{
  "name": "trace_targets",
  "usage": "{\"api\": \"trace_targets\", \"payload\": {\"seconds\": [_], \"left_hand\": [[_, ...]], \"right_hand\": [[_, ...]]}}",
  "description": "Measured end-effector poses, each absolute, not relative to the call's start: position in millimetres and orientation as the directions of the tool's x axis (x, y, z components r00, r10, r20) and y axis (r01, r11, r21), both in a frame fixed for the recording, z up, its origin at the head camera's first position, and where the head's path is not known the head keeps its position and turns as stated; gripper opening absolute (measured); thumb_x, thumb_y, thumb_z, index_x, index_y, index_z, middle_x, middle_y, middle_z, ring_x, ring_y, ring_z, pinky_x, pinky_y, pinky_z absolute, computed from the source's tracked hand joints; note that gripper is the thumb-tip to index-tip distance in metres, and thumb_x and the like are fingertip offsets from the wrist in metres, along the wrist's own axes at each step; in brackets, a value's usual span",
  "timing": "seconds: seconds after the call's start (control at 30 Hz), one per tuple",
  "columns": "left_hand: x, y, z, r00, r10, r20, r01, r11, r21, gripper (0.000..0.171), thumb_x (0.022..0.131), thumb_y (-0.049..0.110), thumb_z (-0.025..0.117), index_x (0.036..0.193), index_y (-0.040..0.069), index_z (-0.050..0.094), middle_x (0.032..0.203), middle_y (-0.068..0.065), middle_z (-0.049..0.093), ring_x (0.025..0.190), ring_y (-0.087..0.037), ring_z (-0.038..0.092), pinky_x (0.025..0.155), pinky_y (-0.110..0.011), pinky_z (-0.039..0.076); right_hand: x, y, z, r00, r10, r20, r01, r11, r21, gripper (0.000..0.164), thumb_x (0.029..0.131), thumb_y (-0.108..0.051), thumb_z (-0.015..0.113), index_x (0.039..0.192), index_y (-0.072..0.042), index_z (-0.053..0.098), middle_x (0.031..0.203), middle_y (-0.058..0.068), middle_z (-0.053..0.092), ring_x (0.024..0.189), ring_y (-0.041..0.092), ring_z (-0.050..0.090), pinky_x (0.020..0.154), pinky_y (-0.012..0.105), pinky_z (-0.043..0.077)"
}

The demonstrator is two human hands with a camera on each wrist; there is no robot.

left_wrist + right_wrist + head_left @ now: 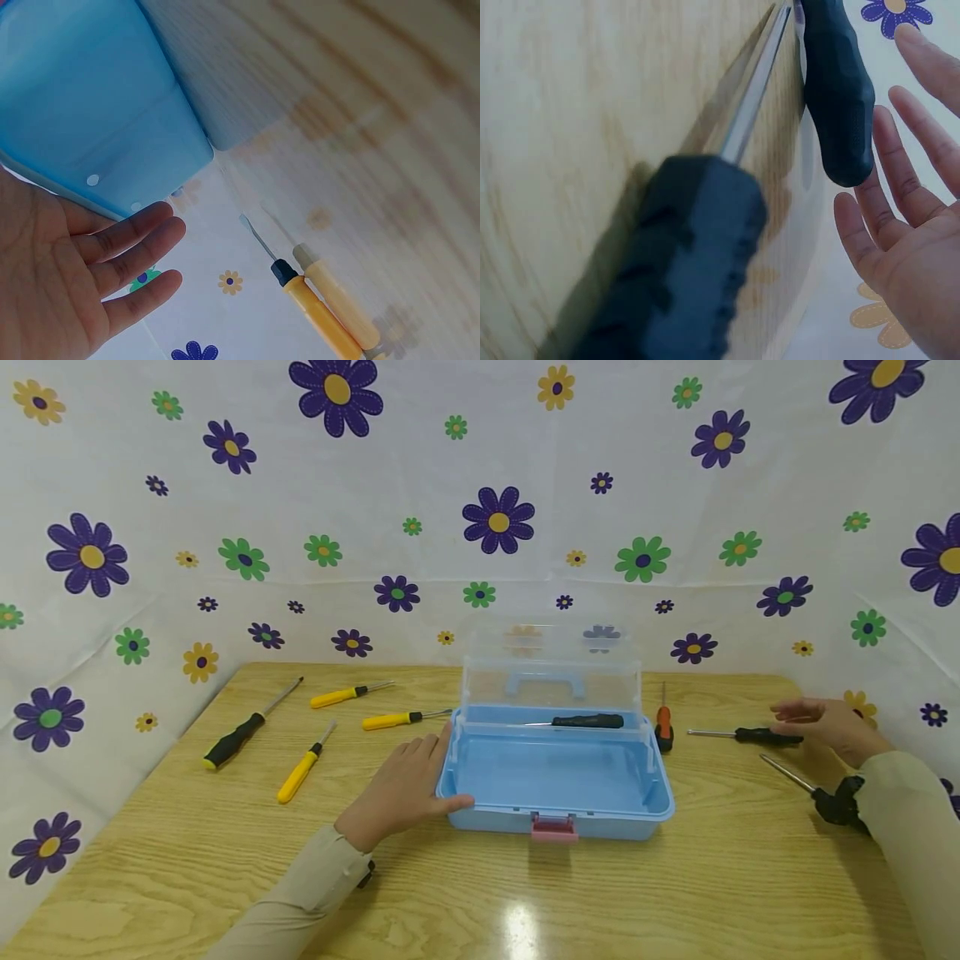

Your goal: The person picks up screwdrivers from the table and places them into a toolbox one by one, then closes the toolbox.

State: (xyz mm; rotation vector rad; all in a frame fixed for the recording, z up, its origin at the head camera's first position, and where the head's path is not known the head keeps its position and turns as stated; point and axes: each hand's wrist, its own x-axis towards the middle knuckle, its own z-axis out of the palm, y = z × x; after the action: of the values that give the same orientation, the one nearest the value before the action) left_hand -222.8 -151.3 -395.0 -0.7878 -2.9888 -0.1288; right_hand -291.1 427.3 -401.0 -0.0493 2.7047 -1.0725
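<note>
A light-blue toolbox (555, 768) with a raised clear lid (551, 685) stands on the table; a black-handled screwdriver (588, 721) lies at its back, seen through clear plastic. My left hand (401, 793) rests on the box's left side, thumb over the front rim, fingers extended along the wall. On the right, my right hand (832, 727) is at the handle end of another black screwdriver (768, 737). Its fingers are spread around that handle without gripping in the right wrist view. Nearer me lies a thicker black-handled screwdriver (836, 802), partly covered by the right sleeve.
Left of the box lie several yellow screwdrivers, one close to its wall (392, 720), and a black one with a yellow-green end (236, 739). A red-and-black screwdriver (663, 727) is just right of the box. Flowered cloth (420, 627) hangs behind the table.
</note>
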Motion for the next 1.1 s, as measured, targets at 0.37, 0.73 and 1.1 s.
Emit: {"api": "trace_targets", "payload": {"seconds": [0.37,0.73,1.1], "left_hand": [[-223.1,-151.8,-396.9,-0.866,0.495,0.076,0.5,0.864,0.068,0.105,0.08,0.068,0.054,0.149,-0.002,0.016,0.131,-0.02,0.052,0.118,-0.034,0.052,0.102,-0.05,0.041],[-223.8,-152.7,-399.3,-0.859,0.502,0.101,0.508,0.86,0.049,0.104,0.08,0.068,0.053,0.148,-0.003,0.018,0.129,-0.02,0.053,0.116,-0.033,0.054,0.101,-0.048,0.042],[-222.6,-152.4,-398.3,-0.857,0.505,0.104,0.511,0.858,0.048,0.105,0.08,0.069,0.053,0.148,-0.003,0.018,0.128,-0.02,0.054,0.115,-0.032,0.054,0.1,-0.048,0.043]], "right_hand": [[-294.8,435.0,-415.8,-0.968,-0.113,-0.223,0.059,0.764,-0.642,0.066,0.085,-0.035,0.068,0.131,0.007,0.047,0.115,0.011,0.064,0.09,-0.004,0.051,0.093,0.055,0.037],[-292.5,430.2,-412.9,-0.955,-0.175,-0.238,-0.027,0.854,-0.52,0.067,0.084,-0.04,0.067,0.13,0.006,0.049,0.131,0.034,0.048,0.12,0.053,0.04,0.092,0.063,0.034],[-294.1,426.5,-409.3,-0.958,-0.175,-0.228,-0.042,0.871,-0.49,0.065,0.078,-0.043,0.072,0.121,0.003,0.058,0.12,0.029,0.059,0.11,0.048,0.049,0.086,0.055,0.04]]}}
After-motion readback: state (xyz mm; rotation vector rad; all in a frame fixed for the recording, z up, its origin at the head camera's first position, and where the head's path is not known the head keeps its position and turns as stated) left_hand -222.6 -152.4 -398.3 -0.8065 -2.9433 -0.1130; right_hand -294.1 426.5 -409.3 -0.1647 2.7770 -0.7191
